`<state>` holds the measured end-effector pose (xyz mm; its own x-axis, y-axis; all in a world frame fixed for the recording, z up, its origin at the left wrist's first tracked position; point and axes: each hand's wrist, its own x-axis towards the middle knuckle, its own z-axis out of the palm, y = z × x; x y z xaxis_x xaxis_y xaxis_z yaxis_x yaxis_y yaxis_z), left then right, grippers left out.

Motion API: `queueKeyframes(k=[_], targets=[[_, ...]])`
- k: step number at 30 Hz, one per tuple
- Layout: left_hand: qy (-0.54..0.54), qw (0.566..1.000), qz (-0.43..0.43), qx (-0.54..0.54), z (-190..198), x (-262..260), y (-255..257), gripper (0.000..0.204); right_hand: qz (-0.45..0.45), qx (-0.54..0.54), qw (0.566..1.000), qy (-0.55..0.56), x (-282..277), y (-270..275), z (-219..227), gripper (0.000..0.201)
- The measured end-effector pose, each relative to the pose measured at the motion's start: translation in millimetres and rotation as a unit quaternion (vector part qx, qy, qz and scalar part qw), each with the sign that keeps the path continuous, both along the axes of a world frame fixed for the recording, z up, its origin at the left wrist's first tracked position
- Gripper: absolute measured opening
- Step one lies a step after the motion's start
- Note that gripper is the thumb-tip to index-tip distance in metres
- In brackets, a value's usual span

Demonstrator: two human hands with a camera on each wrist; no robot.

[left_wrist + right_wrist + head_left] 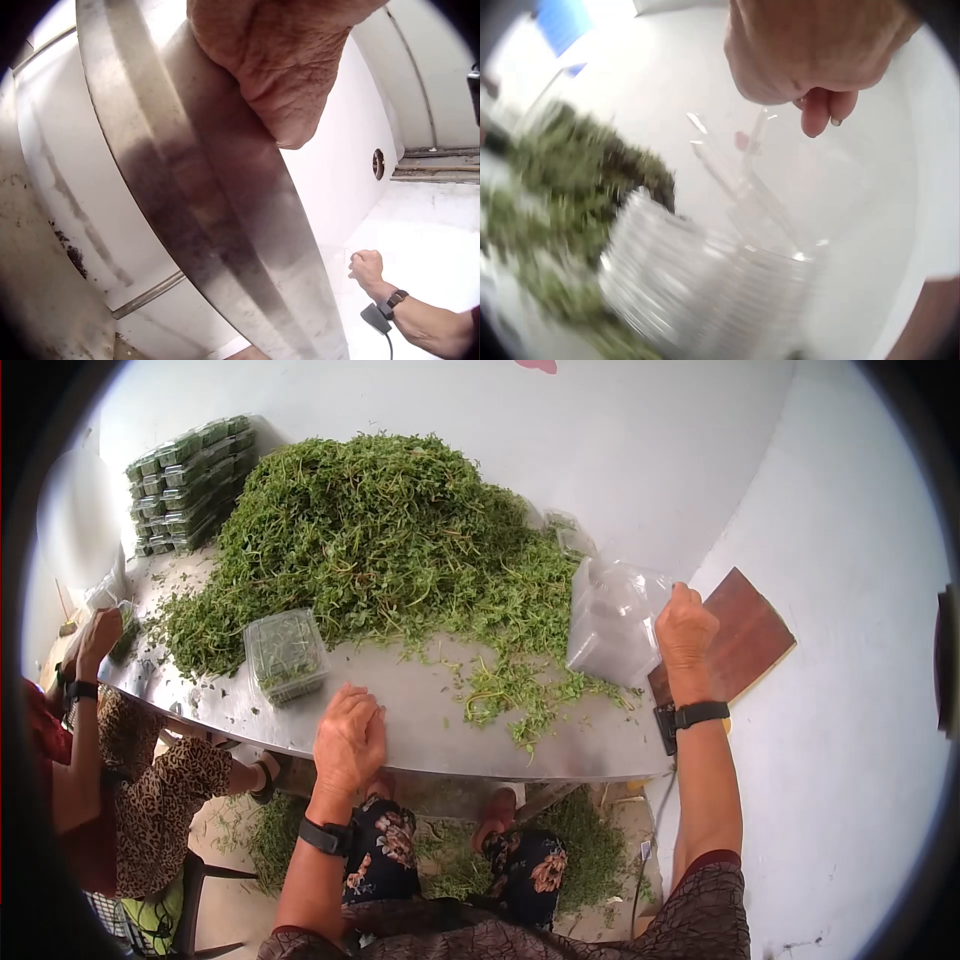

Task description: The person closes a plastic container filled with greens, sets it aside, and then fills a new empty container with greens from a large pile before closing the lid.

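My right hand (686,628), fingers curled, is at the right edge of a stack of clear plastic clamshell containers (610,622). In the right wrist view a clear lid (759,199) rises from the blurred stack toward the right hand's fingertips, which pinch at its edge. Loosely curled, with nothing in it, my left hand (350,738) hovers by the table's front edge. Just beyond it stands a closed clamshell (286,655) filled with greens. A large heap of loose green leafy stems (370,530) covers the table's middle and back.
Several tiers of filled clamshells (190,485) stand at the back left. A reddish-brown board (750,630) lies right of the metal table (420,730). At the left, another person's hand (100,635) is over the table. More greens (590,850) lie on the floor.
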<state>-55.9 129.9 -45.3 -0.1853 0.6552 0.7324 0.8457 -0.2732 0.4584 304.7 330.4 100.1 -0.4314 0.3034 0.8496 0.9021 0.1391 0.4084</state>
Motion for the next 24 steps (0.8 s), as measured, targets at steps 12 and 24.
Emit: queueKeyframes(k=[12, 24], targets=[[0.093, 0.982, -0.159, -0.043, 78.9, 33.7, 11.2, 0.030, 0.043, -0.064, 0.995, 0.059, -0.8, -14.5, 7.3, 0.002], [0.332, 0.909, -0.252, 0.032, 104.3, 146.0, 98.6, 0.061, 0.091, -0.090, 0.990, 0.061, 1.4, -29.8, 17.8, 0.004]])
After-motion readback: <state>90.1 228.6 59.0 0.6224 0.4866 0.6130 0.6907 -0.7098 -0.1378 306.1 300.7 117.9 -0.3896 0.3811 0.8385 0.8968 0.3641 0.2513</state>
